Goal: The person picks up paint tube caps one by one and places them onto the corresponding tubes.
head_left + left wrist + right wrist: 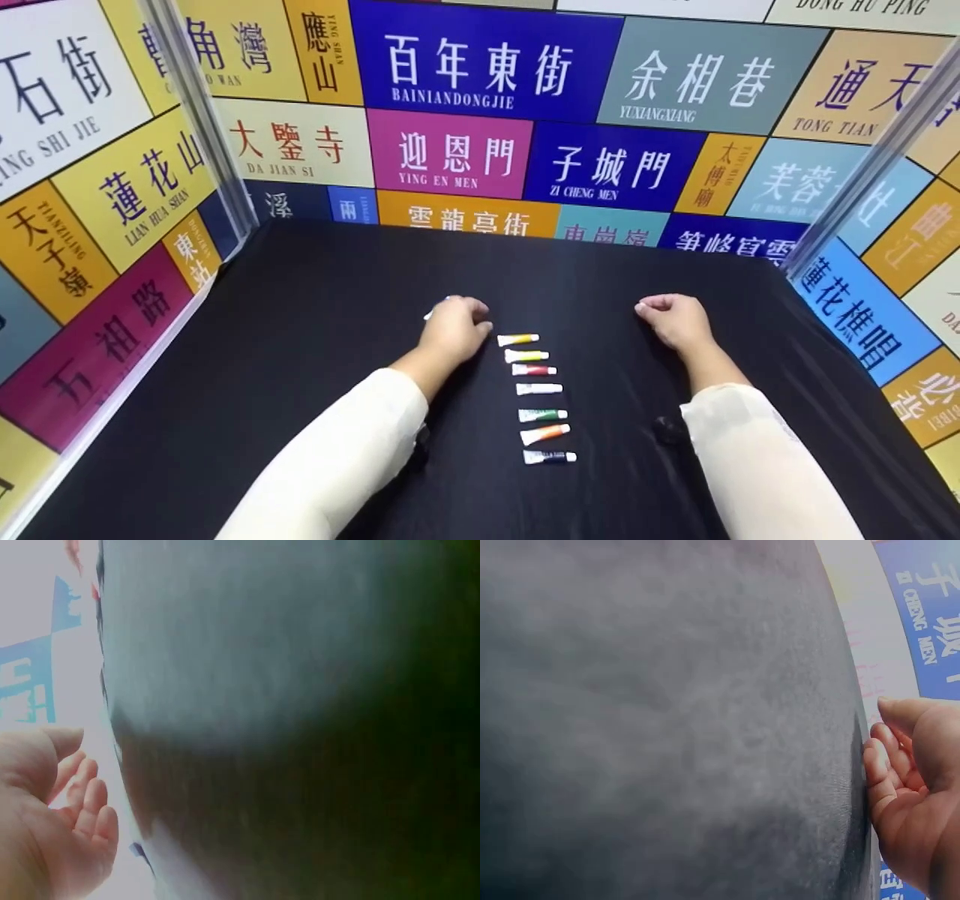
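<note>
My left hand [455, 330] is over the black cloth, left of the top end of a column of small paint tubes. Its fingers curl loosely with nothing between them, and in the left wrist view the thumb [64, 741] stands apart from them. Behind that hand peeks a small white and blue object [437, 307], mostly hidden. To the right of the column, my right hand [679, 321] hovers low with loosely bent fingers [885, 757], holding nothing. Nearest the left hand is an orange-yellow tube [518, 340]; below it come a yellow tube [527, 356] and a red tube [534, 370].
Further down the column lie a white tube [539, 388], a green tube [543, 414], an orange tube [545, 433] and a dark blue tube [550, 457], caps to the right. Black cloth [337, 300] covers the table. Colourful sign-printed walls [450, 150] enclose its back and sides.
</note>
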Motion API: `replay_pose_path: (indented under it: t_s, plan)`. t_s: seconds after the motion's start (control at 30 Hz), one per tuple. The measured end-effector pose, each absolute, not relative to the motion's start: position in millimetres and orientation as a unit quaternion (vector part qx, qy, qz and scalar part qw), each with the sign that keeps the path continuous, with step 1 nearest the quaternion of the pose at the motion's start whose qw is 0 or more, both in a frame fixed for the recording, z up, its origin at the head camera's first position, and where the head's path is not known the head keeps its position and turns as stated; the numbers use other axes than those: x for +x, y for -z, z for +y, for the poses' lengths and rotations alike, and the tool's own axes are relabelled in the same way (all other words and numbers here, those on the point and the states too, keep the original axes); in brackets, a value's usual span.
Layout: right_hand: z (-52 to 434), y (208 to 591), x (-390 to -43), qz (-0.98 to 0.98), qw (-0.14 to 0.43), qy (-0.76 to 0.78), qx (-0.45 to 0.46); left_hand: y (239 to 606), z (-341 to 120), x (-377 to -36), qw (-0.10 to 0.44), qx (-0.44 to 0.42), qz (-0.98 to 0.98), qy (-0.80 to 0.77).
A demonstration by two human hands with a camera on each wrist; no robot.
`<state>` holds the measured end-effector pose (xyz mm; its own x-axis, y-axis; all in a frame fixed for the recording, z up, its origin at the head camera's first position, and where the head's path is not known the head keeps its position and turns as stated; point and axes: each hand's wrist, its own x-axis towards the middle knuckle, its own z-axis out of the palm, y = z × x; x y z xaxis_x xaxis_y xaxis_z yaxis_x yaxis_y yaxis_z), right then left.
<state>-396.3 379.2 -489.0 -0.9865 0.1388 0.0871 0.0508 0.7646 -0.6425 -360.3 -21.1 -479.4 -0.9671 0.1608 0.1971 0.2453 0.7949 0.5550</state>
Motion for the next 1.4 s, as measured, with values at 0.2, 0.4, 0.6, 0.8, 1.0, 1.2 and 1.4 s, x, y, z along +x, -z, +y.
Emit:
replay_pose_path:
  t_s: [0.2, 0.4, 0.6, 0.8, 1.0, 1.2, 1.4]
  plan:
    - [371, 487, -384, -0.913, 0.049, -0.401, -0.056, 481, -39, -374, 0.098, -0.047, -0.951, 0.290]
    - [359, 479, -368, -0.890, 0.042, -0.451, -0.050, 480, -58, -386, 0.093, -0.010, -0.954, 0.284]
    - [350, 469, -354, -0.879, 0.038, -0.473, -0.040, 480, -74, -394, 0.069, 0.021, -0.957, 0.280]
    - [343, 462, -347, -0.866, 0.040, -0.497, -0.021, 492, -86, -406, 0.048, 0.029, -0.966, 0.251]
    - [336, 453, -338, -0.863, 0.041, -0.504, -0.006, 483, -87, -401, 0.034, 0.006, -0.972, 0.233]
    - [324, 441, -326, -0.863, 0.045, -0.503, 0.015, 480, -88, -399, 0.023, 0.002, -0.969, 0.245]
    - [312, 426, -312, -0.848, 0.067, -0.524, 0.038, 479, -87, -396, 0.034, 0.004, -0.957, 0.288]
